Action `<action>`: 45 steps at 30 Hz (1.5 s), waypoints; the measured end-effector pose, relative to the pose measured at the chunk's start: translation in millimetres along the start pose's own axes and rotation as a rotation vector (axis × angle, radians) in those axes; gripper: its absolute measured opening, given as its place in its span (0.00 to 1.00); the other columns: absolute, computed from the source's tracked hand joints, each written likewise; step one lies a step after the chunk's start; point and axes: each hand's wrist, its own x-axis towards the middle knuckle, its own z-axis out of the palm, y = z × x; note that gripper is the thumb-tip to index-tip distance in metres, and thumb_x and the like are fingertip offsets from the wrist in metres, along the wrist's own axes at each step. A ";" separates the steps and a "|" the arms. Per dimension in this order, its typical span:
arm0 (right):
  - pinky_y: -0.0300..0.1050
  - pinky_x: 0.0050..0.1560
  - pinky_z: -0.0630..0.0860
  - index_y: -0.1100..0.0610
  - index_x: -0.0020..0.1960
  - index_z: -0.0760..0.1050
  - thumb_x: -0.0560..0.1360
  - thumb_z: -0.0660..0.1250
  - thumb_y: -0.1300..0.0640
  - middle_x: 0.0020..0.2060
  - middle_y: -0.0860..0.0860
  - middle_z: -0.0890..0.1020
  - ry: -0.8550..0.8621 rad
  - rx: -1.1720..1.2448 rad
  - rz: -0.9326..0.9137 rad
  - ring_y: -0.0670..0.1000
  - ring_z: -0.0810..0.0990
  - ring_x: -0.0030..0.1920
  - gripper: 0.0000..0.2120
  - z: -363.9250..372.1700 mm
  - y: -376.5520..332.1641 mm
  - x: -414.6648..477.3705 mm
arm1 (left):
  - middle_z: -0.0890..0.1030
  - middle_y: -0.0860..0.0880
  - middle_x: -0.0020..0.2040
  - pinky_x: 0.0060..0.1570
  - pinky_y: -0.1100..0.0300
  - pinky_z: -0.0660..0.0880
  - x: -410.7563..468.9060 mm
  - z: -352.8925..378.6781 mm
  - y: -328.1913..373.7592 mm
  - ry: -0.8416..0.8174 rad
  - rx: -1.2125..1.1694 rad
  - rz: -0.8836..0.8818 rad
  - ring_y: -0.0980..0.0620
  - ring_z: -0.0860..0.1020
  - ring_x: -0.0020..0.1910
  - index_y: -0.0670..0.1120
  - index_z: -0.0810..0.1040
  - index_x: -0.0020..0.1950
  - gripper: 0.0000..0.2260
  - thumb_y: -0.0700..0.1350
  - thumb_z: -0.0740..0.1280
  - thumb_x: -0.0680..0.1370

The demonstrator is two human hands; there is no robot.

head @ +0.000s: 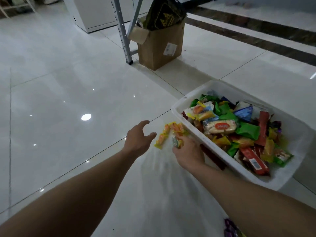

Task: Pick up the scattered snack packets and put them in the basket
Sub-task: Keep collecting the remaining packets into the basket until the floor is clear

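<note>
Basket (177, 110) sits on floor (68, 100) at right w/ snack packets (220, 127) piled inside; loose packets (164, 135) lie on floor just left of its left wall. Left hand (138, 139) is just left of the loose packets, right hand (188, 151) btwn them and basket wall, gripping a small packet (176, 142). Behind basket, well apart: cardboard box (159, 48) on floor w/ bag (164, 12) sticking out the top, rack leg (122, 31) just left of it; stray packet (230, 228) at bottom edge by right forearm.
</note>
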 end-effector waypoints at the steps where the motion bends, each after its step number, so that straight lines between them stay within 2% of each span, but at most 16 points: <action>1: 0.48 0.57 0.75 0.46 0.69 0.70 0.75 0.65 0.47 0.60 0.49 0.76 0.005 -0.009 0.027 0.53 0.75 0.60 0.23 5.0 3.4 4.7 | 0.75 0.49 0.67 0.64 0.50 0.71 4.4 3.3 -6.0 -0.019 0.016 0.007 0.48 0.73 0.64 0.52 0.72 0.69 0.24 0.50 0.71 0.74; 7: 0.52 0.59 0.72 0.46 0.70 0.67 0.79 0.62 0.52 0.67 0.50 0.72 0.038 -0.107 0.088 0.55 0.69 0.67 0.20 25.7 13.5 36.6 | 0.75 0.48 0.66 0.61 0.55 0.70 29.5 18.6 -32.6 -0.122 0.067 0.044 0.49 0.75 0.60 0.53 0.72 0.69 0.24 0.50 0.71 0.74; 11: 0.53 0.56 0.73 0.46 0.66 0.70 0.80 0.60 0.56 0.64 0.51 0.74 0.050 -0.151 0.089 0.57 0.71 0.65 0.16 40.8 10.7 58.1 | 0.75 0.46 0.64 0.60 0.57 0.70 45.7 29.9 -41.4 -0.172 0.083 0.069 0.48 0.75 0.60 0.53 0.71 0.69 0.24 0.49 0.71 0.74; 14: 0.52 0.56 0.73 0.46 0.66 0.71 0.79 0.61 0.59 0.63 0.51 0.75 0.052 -0.182 0.082 0.57 0.71 0.64 0.17 44.9 8.1 71.5 | 0.73 0.45 0.63 0.55 0.59 0.70 54.6 40.4 -45.5 -0.243 0.145 0.106 0.47 0.76 0.57 0.54 0.70 0.70 0.24 0.48 0.70 0.74; 17: 0.51 0.56 0.75 0.47 0.64 0.73 0.79 0.62 0.57 0.62 0.52 0.77 0.075 -0.129 0.137 0.58 0.74 0.62 0.15 47.5 8.0 81.0 | 0.74 0.43 0.59 0.53 0.59 0.70 58.2 53.9 -50.0 -0.296 0.212 0.150 0.45 0.76 0.56 0.55 0.71 0.69 0.24 0.47 0.70 0.74; 20: 0.52 0.54 0.76 0.48 0.53 0.74 0.76 0.66 0.51 0.55 0.52 0.80 0.094 -0.048 0.196 0.57 0.77 0.55 0.07 50.6 7.0 84.5 | 0.73 0.42 0.58 0.56 0.53 0.72 58.6 66.3 -49.7 -0.316 0.270 0.179 0.43 0.72 0.60 0.55 0.71 0.69 0.22 0.48 0.68 0.75; 23: 0.52 0.54 0.76 0.49 0.50 0.71 0.71 0.71 0.48 0.53 0.51 0.79 0.070 0.007 0.216 0.56 0.77 0.54 0.12 51.7 5.6 84.3 | 0.71 0.44 0.57 0.55 0.50 0.74 57.6 74.9 -46.9 -0.332 0.321 0.167 0.42 0.71 0.58 0.55 0.72 0.67 0.18 0.48 0.66 0.77; 26: 0.52 0.56 0.75 0.49 0.54 0.74 0.68 0.72 0.49 0.53 0.50 0.79 0.029 -0.019 0.207 0.55 0.76 0.56 0.16 54.0 6.3 79.7 | 0.72 0.43 0.53 0.47 0.53 0.72 50.5 76.6 -45.4 -0.313 0.343 0.162 0.41 0.74 0.52 0.53 0.72 0.63 0.14 0.45 0.64 0.78; 28: 0.51 0.55 0.76 0.50 0.52 0.78 0.67 0.72 0.49 0.51 0.51 0.80 0.002 -0.032 0.184 0.55 0.78 0.53 0.14 55.7 7.5 75.7 | 0.72 0.43 0.51 0.44 0.55 0.69 44.3 73.2 -46.8 -0.320 0.339 0.154 0.41 0.74 0.50 0.51 0.72 0.61 0.13 0.41 0.64 0.77; 33: 0.42 0.50 0.74 0.56 0.51 0.81 0.72 0.71 0.58 0.50 0.54 0.80 0.041 0.066 0.119 0.52 0.78 0.50 0.08 47.3 11.7 57.3 | 0.79 0.44 0.51 0.44 0.58 0.69 27.7 54.5 -49.8 -0.252 0.195 0.100 0.43 0.76 0.50 0.49 0.74 0.57 0.13 0.38 0.66 0.75; 36: 0.42 0.48 0.75 0.56 0.48 0.83 0.72 0.73 0.58 0.44 0.51 0.84 0.030 0.184 0.041 0.49 0.80 0.46 0.05 32.6 4.4 37.3 | 0.81 0.45 0.48 0.42 0.58 0.74 20.4 43.0 -40.1 -0.202 0.076 0.052 0.46 0.79 0.45 0.50 0.76 0.55 0.13 0.38 0.70 0.74; 38: 0.42 0.48 0.78 0.54 0.49 0.83 0.70 0.74 0.57 0.43 0.49 0.85 0.014 0.290 0.013 0.47 0.81 0.45 0.07 19.7 -4.0 27.2 | 0.81 0.45 0.44 0.33 0.61 0.75 17.6 34.7 -28.8 -0.152 -0.007 0.053 0.56 0.81 0.37 0.51 0.76 0.52 0.12 0.36 0.70 0.74; 40: 0.37 0.46 0.77 0.55 0.54 0.83 0.71 0.74 0.58 0.46 0.49 0.85 0.033 0.367 -0.009 0.45 0.81 0.45 0.12 3.8 -13.8 18.5 | 0.81 0.47 0.41 0.28 0.65 0.74 14.9 26.3 -12.9 -0.113 -0.092 0.053 0.64 0.79 0.30 0.51 0.76 0.51 0.11 0.35 0.67 0.75; 41: 0.36 0.46 0.76 0.57 0.56 0.82 0.71 0.74 0.58 0.47 0.49 0.84 0.067 0.389 -0.019 0.45 0.81 0.46 0.14 -5.0 -18.1 14.6 | 0.81 0.47 0.41 0.29 0.64 0.75 13.9 22.9 -4.2 -0.093 -0.121 0.055 0.63 0.79 0.29 0.50 0.77 0.50 0.10 0.35 0.67 0.76; 44: 0.39 0.49 0.75 0.57 0.56 0.82 0.72 0.73 0.60 0.44 0.48 0.83 0.173 0.464 -0.016 0.46 0.81 0.47 0.13 -31.9 -24.5 7.3 | 0.81 0.45 0.42 0.32 0.57 0.77 10.2 16.6 25.6 -0.043 -0.181 0.073 0.50 0.82 0.36 0.50 0.77 0.49 0.11 0.35 0.69 0.74; 45: 0.38 0.47 0.74 0.57 0.56 0.82 0.72 0.73 0.60 0.44 0.48 0.83 0.200 0.485 -0.008 0.46 0.80 0.47 0.12 -40.2 -25.7 6.0 | 0.81 0.46 0.42 0.31 0.58 0.77 9.2 16.4 34.6 -0.035 -0.208 0.087 0.51 0.82 0.36 0.51 0.77 0.49 0.10 0.35 0.69 0.75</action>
